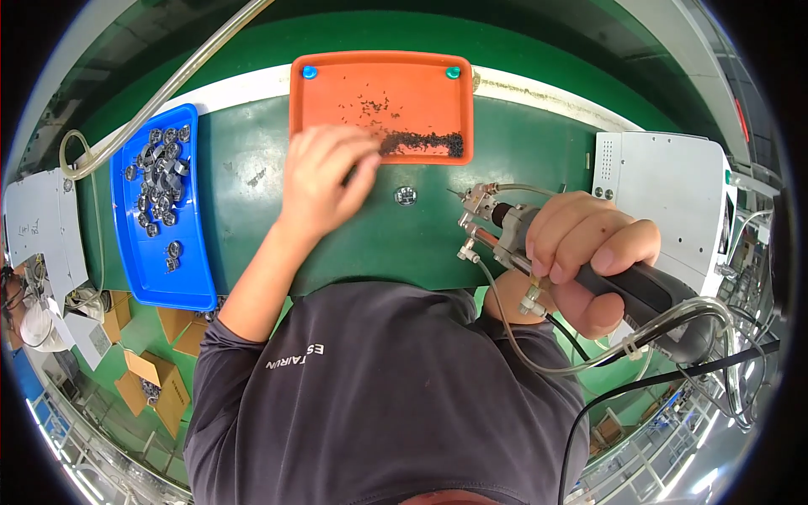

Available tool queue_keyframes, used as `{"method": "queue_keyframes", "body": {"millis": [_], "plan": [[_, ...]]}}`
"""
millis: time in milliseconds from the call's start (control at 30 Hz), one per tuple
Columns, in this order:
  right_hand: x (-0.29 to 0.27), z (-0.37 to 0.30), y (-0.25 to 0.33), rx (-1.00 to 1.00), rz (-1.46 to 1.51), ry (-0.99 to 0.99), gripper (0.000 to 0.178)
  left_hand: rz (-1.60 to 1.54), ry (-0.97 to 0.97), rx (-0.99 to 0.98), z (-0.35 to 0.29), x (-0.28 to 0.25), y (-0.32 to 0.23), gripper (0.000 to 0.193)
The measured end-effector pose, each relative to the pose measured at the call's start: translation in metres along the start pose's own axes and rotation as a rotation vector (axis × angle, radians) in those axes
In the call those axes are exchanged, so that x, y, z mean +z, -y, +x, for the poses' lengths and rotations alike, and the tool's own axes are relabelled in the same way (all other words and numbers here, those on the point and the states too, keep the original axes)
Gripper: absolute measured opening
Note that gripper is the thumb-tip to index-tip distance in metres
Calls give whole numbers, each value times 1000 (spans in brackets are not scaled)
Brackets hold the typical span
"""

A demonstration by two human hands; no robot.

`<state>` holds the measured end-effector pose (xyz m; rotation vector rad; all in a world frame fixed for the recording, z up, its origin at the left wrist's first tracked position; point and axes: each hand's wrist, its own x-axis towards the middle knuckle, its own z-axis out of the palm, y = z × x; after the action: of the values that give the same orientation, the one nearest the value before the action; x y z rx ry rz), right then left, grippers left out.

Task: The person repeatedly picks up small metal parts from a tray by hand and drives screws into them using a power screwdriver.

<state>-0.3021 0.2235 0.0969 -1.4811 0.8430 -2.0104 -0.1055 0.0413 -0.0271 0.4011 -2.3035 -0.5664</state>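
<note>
My left hand [328,178] reaches over the near left rim of a shallow orange tray [337,88]. Its fingers are curled, with thumb and forefinger close together; anything between the tips is too small to make out. Tiny black screws [425,143] lie in a dense band along the tray's near side, and others are scattered behind it. My right hand [593,244] is wrapped round a grey and black power screwdriver [656,299] fitted with hoses. Its thin tip points left, toward a small round metal part [406,196] lying on the green bench, apart from both hands.
A blue tray [181,269] with many metal parts [160,181] stands at the left. At the right is a white machine box [665,185]. Clear tubing [581,368] and a black cable trail from the screwdriver. Cardboard boxes [168,391] stand on the floor at lower left.
</note>
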Motion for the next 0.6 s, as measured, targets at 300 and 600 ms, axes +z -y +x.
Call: {"method": "queue_keyframes", "body": {"millis": [300, 600], "plan": [[-3, 1, -2, -32, -75, -30, 37, -153, 285, 179, -24, 17, -15, 13], [0, 2, -8, -31, -56, -56, 35, -213, 295, 120, -23, 28, -17, 10]]}}
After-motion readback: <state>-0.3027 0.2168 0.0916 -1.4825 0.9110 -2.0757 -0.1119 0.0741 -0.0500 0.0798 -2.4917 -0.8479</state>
